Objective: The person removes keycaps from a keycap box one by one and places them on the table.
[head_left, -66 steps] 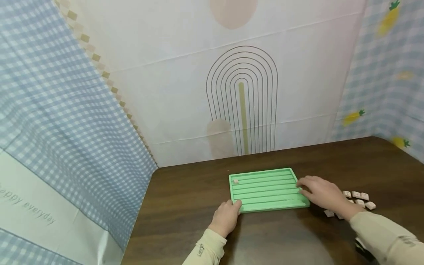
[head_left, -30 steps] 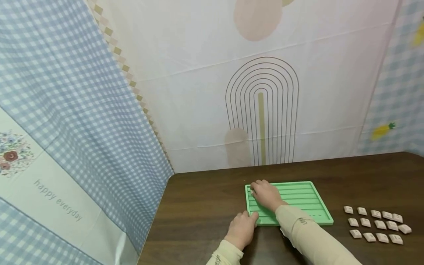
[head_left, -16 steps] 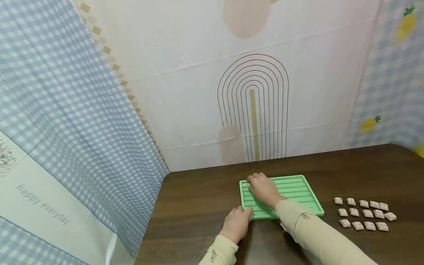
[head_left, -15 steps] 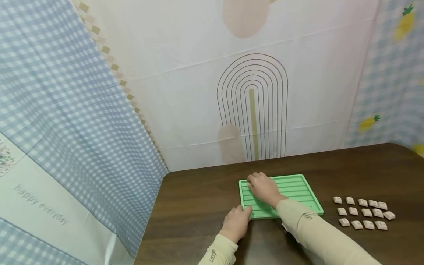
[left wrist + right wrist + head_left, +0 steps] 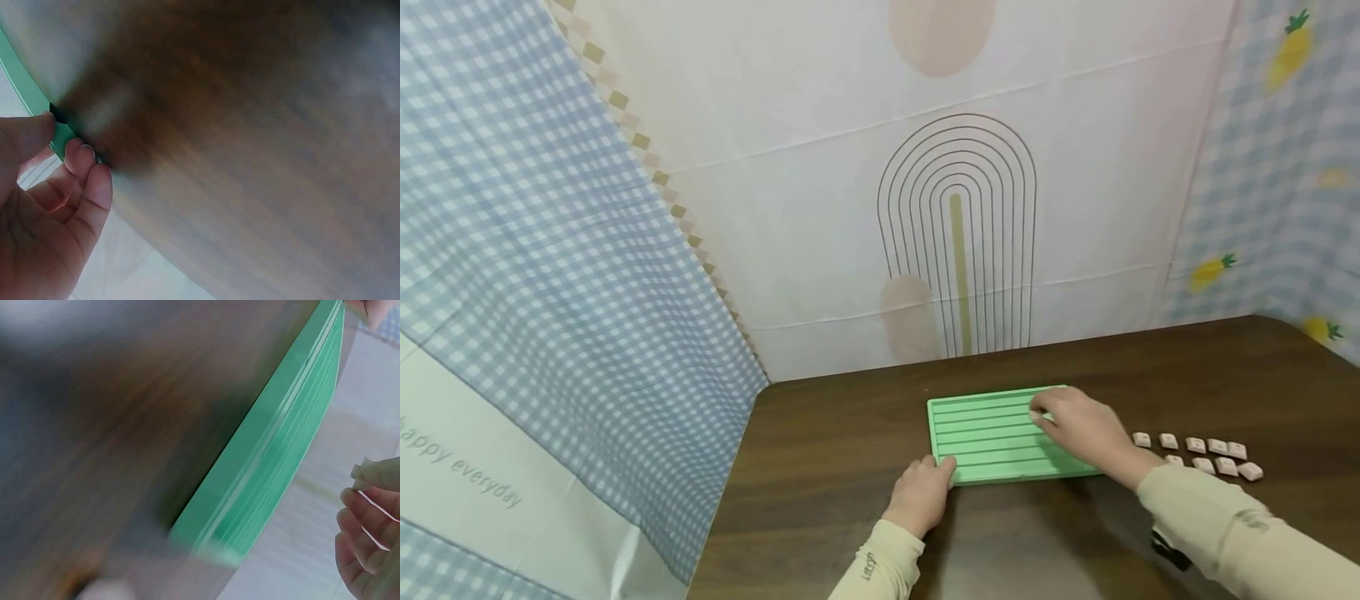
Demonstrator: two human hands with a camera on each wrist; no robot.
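Note:
A light green ridged tray (image 5: 988,437) lies on the dark wooden table. My left hand (image 5: 919,497) grips its near left corner; in the left wrist view the thumb lies on one side of the tray's rim (image 5: 22,75) and the fingers on the other. Over the tray's right part hovers my right hand (image 5: 1088,432), pinching a small whitish keycap (image 5: 358,477) between thumb and fingertips, apart from the tray in the right wrist view. To the right of the tray, several white keycaps (image 5: 1196,445) with dark marks sit in rough rows, partly hidden by the right forearm.
The table (image 5: 820,467) ends against a white printed cloth (image 5: 790,250) at the back. A blue checked cloth (image 5: 587,292) hangs along the left side. Under the right sleeve shows a dark object (image 5: 1170,550), perhaps the wrist camera.
My right hand has lifted the keycap from the tray's far left corner and carried it rightwards. My left hand keeps its grip on the tray. The head view has shifted slightly.

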